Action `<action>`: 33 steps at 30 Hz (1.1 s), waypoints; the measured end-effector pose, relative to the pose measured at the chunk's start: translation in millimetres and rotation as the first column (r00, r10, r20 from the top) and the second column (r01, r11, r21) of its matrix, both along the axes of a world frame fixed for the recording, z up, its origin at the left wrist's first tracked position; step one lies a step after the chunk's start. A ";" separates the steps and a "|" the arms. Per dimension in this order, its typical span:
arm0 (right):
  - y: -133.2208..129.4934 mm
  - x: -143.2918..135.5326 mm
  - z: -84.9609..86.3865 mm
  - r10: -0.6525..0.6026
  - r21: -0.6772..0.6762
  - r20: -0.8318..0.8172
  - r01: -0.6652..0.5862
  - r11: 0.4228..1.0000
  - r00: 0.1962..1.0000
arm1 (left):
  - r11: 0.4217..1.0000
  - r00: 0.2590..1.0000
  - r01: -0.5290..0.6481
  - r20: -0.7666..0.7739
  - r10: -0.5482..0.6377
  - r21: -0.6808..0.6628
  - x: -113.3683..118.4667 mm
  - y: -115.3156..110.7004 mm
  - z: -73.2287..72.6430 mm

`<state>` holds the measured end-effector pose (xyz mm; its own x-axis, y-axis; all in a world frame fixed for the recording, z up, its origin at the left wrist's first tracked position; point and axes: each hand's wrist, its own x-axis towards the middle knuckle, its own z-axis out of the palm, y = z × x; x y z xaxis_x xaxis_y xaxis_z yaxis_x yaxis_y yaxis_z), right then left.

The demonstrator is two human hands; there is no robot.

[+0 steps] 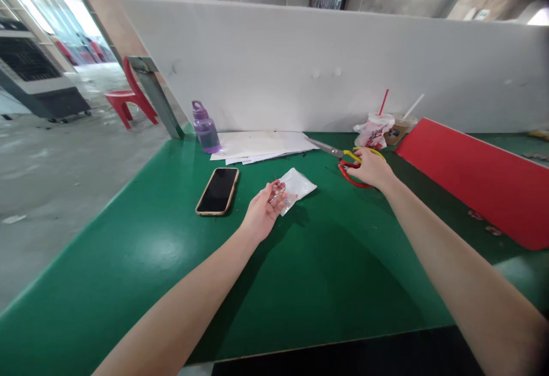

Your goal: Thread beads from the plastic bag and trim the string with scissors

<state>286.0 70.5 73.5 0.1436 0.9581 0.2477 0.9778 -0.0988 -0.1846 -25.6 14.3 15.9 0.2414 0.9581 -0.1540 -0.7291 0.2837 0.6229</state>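
My left hand (262, 210) is closed on a small clear-and-white plastic bag (300, 186), with small pinkish and pale pieces showing near the fingertips. The bag is held just over the green table (274, 301). Farther right, my right hand (372, 169) has its fingers around the handles of a pair of scissors (330, 149), one handle yellow and one red. The scissor blades point left, their tips over or on the white paper sheets (257, 144); whether they touch the paper I cannot tell.
A phone (218, 191) lies left of my left hand, with a purple bottle (205, 129) behind it. Drink cups (376, 127) with straws stand beyond my right hand. A red board (480, 178) leans at the right. A white panel (274, 61) closes the table's back.
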 end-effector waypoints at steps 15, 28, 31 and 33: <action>-44.2 -90.8 -24.3 0.373 0.411 -0.816 -0.010 0.911 0.442 | 0.983 0.989 0.145 0.001 -0.146 0.115 0.9 -2.0 -0.1; -62.6 -79.8 -36.3 0.324 0.303 -0.493 -0.189 0.934 0.807 | 0.988 0.992 0.123 0.017 -0.125 0.090 1.3 1.4 -0.4; -64.6 -75.8 -33.9 0.330 0.352 -0.367 -0.199 0.915 0.870 | 0.992 0.993 0.114 0.011 -0.114 0.058 -0.1 2.9 2.6; -64.2 -68.8 -34.5 0.351 0.391 -0.262 -0.234 0.890 0.899 | 0.995 0.995 0.102 0.013 -0.102 0.023 -1.2 3.7 4.7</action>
<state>217.2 6.3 39.0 -0.0035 0.8316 0.5553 0.8339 0.3089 -0.4573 -26.8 18.0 20.5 0.3396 0.9317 -0.1291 -0.7056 0.3432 0.6199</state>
